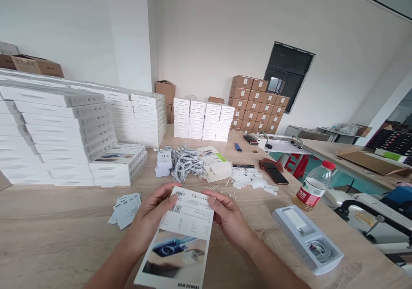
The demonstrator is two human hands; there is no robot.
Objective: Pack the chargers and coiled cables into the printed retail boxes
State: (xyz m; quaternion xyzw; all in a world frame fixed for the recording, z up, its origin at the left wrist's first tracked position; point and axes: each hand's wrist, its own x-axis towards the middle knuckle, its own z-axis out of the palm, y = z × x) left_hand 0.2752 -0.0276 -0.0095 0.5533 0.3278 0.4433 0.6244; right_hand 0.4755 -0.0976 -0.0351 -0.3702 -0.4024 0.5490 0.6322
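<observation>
Between both hands is a flat white printed packaging sleeve [186, 225], upside down to me, with a QR code, small text and a picture of a phone and charger. My left hand [152, 214] pinches its far left corner, thumb on top. My right hand [232, 220] grips the far right corner the same way; the fingers underneath are mostly hidden. To the right lies an open white tray [302, 242] holding a white charger [298, 221] and a coiled cable [321, 251]. Printed cards [126, 210] lie loosely beyond my left forearm.
Stacks of white boxes [61, 136] line the left side. Coiled cables [186, 164], flat sleeves [213, 165], small white paper pieces [251, 179], a marker [243, 166] and a phone [274, 172] lie ahead. A bottle [313, 188] stands near the right table edge.
</observation>
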